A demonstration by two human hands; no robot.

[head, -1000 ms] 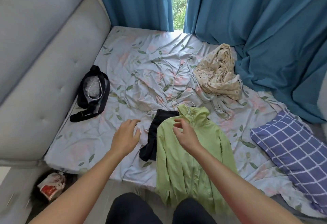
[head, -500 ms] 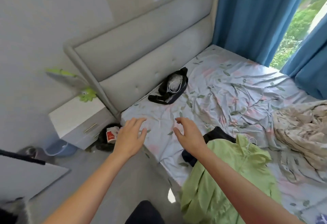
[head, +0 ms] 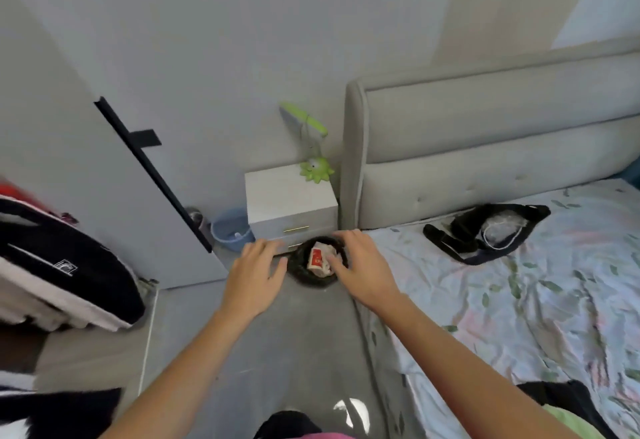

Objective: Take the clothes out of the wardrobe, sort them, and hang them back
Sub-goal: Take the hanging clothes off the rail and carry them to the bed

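Next garment: reach left toward hanging clothes [head: 62, 265] in wardrobe, grasp by hanger, lift clear of rail. Clothes hang far left, well apart from both hands. Left hand [head: 254, 274] grip spread, holding nothing, over floor. Right hand [head: 363, 267] grip spread, empty. Green garment [head: 571, 424] on bed [head: 519, 317], bottom right.

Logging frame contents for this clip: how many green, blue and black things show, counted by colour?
Green: 2, the lamp and the green garment.
Blue: 1, the bucket.
Black: 3, the bag, the bin, the dark garment.
Total: 6.
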